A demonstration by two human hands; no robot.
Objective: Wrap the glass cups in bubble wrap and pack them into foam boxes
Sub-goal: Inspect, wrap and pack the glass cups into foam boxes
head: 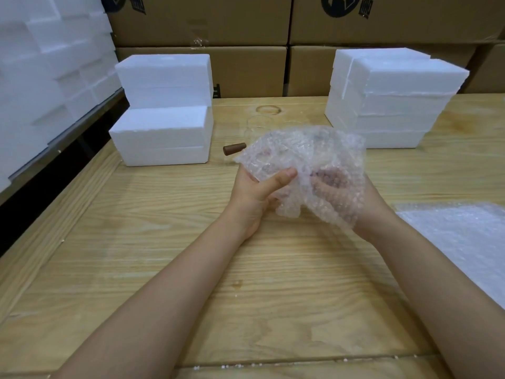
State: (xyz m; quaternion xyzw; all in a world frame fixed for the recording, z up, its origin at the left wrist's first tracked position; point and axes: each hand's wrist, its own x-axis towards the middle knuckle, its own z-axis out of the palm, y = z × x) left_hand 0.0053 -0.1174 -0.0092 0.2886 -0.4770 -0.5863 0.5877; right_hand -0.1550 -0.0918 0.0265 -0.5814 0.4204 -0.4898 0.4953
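A crumpled bundle of bubble wrap [303, 157] is held above the wooden table, between both hands. My left hand [257, 192] grips its left side, thumb pressed across the front. My right hand [352, 203] holds the right side from underneath, its fingers showing through the wrap. What the wrap encloses is hidden. Behind the bundle a clear glass cup [255, 128] stands on the table, partly covered by the wrap. White foam boxes [161, 132] are stacked at the left, and a second stack of foam boxes [388, 102] stands at the right.
A small brown cork-like cylinder [234, 148] lies beside the left foam stack. Flat sheets of bubble wrap [461, 242] lie at the table's right edge. Cardboard cartons [246, 69] line the back. More foam pieces [49, 67] pile up at far left.
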